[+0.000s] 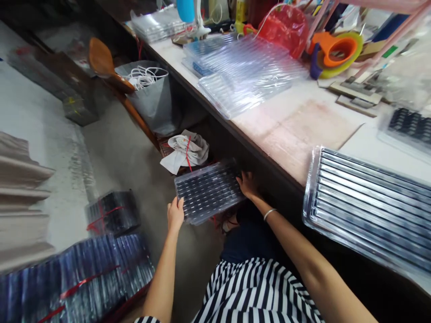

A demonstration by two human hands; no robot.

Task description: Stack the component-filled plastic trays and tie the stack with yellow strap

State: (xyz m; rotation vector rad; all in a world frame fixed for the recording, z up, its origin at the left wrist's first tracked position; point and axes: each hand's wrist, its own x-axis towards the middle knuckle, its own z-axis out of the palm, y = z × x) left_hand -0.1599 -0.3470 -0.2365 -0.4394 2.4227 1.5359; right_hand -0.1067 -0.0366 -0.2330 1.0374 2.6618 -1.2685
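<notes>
Head view: tray stack (207, 190) gripped between left hand (175, 214) fingers, right hand (247, 185) fingers.

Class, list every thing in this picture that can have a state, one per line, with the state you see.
Left hand: grips the near-left corner of the stack.
Right hand: grips the stack's right edge.
Stack of clear trays: filled with dark parts, held below the table edge.
Tray on table: lying flat, overhanging the table edge.
Empty clear trays: piled loosely on the table.
Floor bundles: tied with red band.
Grey bag: open, white cord inside.
</notes>
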